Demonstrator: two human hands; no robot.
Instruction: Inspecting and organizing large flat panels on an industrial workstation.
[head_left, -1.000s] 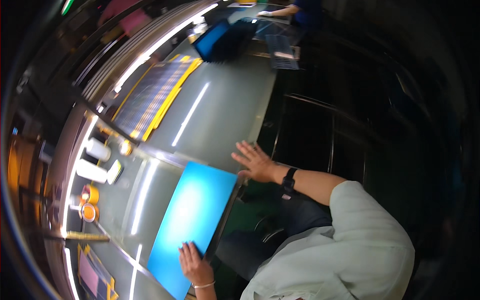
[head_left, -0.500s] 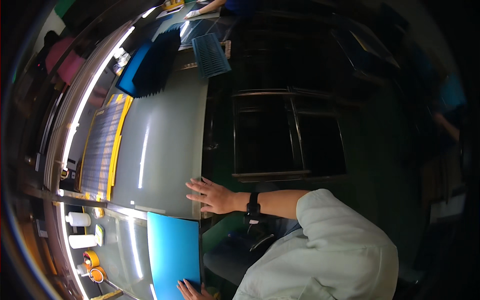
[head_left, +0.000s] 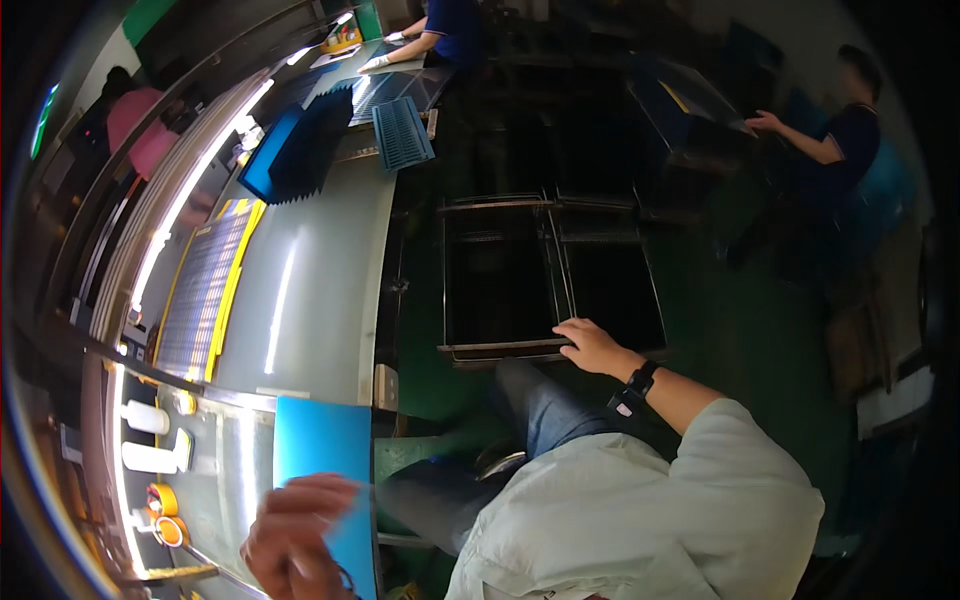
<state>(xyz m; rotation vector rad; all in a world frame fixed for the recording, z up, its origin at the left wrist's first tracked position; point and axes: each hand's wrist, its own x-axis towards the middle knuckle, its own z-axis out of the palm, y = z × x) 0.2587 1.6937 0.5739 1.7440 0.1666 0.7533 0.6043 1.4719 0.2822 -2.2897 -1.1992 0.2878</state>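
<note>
My left hand (head_left: 300, 530) is raised over the blue sheet (head_left: 320, 440) at the near end of the bench. Motion smears its fingers, and nothing shows in its grasp. Out to the right is my right hand (head_left: 598, 348), wearing a dark wrist strap. Its fingers are stretched out and hold nothing. It appears near the front edge of a dark metal-framed rack (head_left: 505, 350); whether it touches the frame I cannot tell.
The grey bench (head_left: 320, 300) carries a yellow-edged striped panel (head_left: 205, 290), a dark saw-edged stack (head_left: 310, 150) and a blue slotted tray (head_left: 402, 135). White bottles (head_left: 150, 457) and orange tape rolls (head_left: 170, 531) stand at left. Other people work at the far bench and far right.
My right hand has left the bench edge and swung right toward the rack. My left hand has lifted off the blue sheet and moved left. The whole view has shifted slightly.
</note>
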